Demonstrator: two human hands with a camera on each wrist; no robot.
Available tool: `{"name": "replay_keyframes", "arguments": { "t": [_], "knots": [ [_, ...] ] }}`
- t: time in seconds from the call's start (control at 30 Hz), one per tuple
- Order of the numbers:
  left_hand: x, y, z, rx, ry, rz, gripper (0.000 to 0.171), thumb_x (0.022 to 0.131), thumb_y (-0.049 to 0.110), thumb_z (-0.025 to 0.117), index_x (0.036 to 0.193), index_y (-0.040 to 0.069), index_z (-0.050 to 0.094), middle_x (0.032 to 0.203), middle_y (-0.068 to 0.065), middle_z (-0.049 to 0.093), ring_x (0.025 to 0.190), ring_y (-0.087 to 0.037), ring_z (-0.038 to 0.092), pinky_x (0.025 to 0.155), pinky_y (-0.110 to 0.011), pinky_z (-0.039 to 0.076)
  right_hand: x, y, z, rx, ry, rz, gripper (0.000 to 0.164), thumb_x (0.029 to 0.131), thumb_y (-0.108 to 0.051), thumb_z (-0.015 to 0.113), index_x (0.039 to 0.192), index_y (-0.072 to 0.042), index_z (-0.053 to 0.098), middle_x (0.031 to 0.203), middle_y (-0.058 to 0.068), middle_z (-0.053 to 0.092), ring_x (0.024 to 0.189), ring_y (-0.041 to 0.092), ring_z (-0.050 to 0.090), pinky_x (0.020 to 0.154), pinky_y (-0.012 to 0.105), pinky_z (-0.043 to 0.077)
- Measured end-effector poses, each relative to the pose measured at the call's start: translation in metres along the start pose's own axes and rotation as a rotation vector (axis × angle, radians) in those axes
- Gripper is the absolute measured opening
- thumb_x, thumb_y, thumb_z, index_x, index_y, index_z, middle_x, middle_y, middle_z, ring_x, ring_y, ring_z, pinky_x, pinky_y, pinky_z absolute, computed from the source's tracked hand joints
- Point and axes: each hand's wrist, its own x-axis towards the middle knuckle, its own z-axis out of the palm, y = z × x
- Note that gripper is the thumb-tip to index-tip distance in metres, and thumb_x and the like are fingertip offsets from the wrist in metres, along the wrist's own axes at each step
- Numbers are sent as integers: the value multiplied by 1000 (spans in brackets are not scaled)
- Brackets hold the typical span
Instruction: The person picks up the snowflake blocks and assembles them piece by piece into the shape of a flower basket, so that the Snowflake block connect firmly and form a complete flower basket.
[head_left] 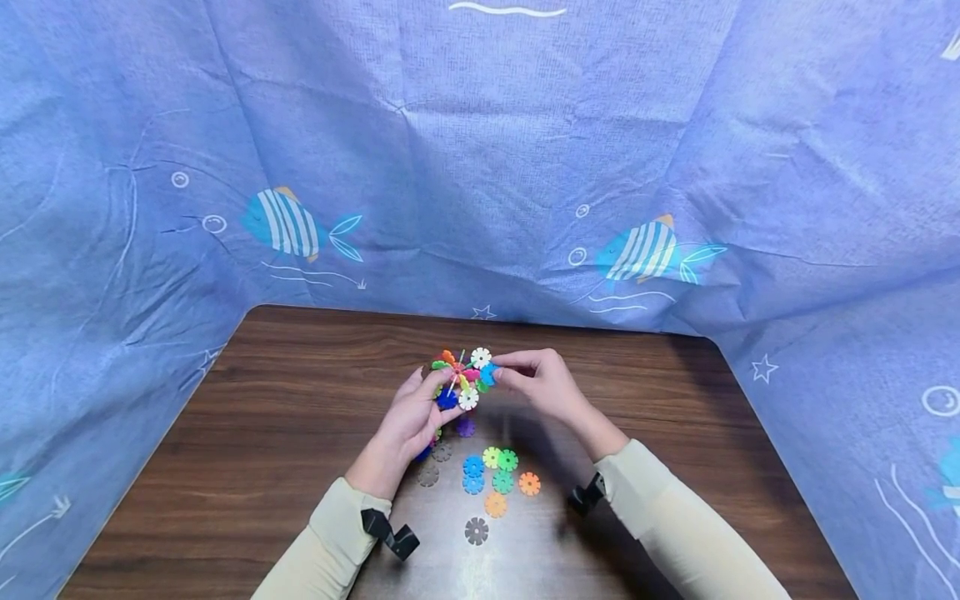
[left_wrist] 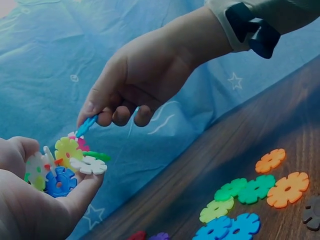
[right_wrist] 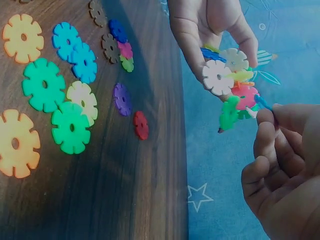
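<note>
A cluster of interlocked snowflake discs (head_left: 468, 399) in white, pink, yellow, green, orange and dark blue is held up by my left hand (head_left: 408, 417), its fingers and thumb around the lower side. My right hand (head_left: 545, 385) pinches a light blue snowflake disc (left_wrist: 87, 126) between thumb and forefinger. That disc's edge is right at the cluster, beside a pink disc (right_wrist: 245, 97) and a green disc (right_wrist: 229, 113). The other fingers of the right hand are curled below the pinch. Part of the cluster is hidden behind the left hand's fingers.
Loose discs lie on the brown wooden table (head_left: 300, 383): greens (head_left: 502, 481), blues (head_left: 473, 483), oranges (head_left: 529, 483), a grey one (head_left: 476, 531), a purple one (right_wrist: 122, 99) and a red one (right_wrist: 141, 125). A blue cloth with fish (head_left: 480, 167) hangs behind the table.
</note>
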Motion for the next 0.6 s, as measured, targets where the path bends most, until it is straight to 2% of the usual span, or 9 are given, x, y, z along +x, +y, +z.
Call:
{"name": "replay_keyframes", "arguments": {
  "t": [0.2,0.43,0.6],
  "knots": [
    [0,-1,0,20,7,8,45,107,16,53,149,12,37,148,-21,49,129,-29,58,105,-55,49,4,-1,0,37,0,0,21,93,-14,76,111,-2,77,90,16,77,71,17,69,64,40,60],
    [1,-1,0,25,19,16,46,106,18,56,148,11,38,148,-21,50,120,-25,63,107,-56,48,3,0,2,18,-2,-16,30,88,-14,83,114,-1,78,104,16,78,77,13,68,65,23,57],
    [0,-2,2,43,33,23,45,105,17,57,146,11,40,142,-19,53,114,-21,64,106,-56,50,1,-1,5,13,24,-43,24,86,-15,84,108,-6,81,101,11,79,79,22,71,66,22,58]
  ]
}}
